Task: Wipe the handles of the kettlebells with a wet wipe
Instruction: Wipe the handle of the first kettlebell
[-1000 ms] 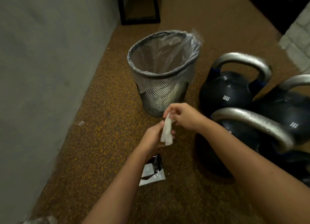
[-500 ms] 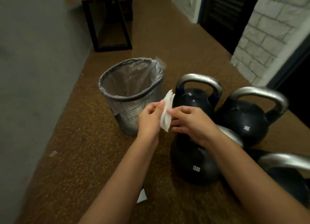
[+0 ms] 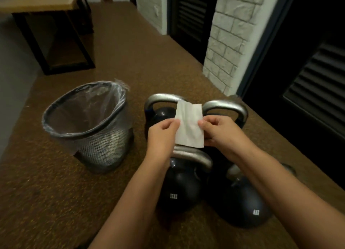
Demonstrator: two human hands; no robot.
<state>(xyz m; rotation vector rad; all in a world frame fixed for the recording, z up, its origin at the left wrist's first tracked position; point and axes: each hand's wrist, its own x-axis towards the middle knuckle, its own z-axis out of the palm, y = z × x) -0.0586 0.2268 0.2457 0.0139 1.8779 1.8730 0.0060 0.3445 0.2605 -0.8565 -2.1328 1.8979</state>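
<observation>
1. Wire-mesh bin [image 3: 97, 136] with crinkled clear liner stood at left on speckled brown floor [image 3: 46, 202]
2. Left hand [image 3: 164, 135] pinched left edge of wet wipe [image 3: 189, 126]; right hand [image 3: 220, 132] pinched right edge. Wipe was a flat white rectangle, held above four black round kettlebells [image 3: 179, 189] with curved bare-metal handles [image 3: 194, 154]
3. Half a second earlier the wipe was folded narrow; it was now spread open
4. Rear kettlebells' bodies were mostly hidden behind hands; right front handle lay under the forearm
</observation>
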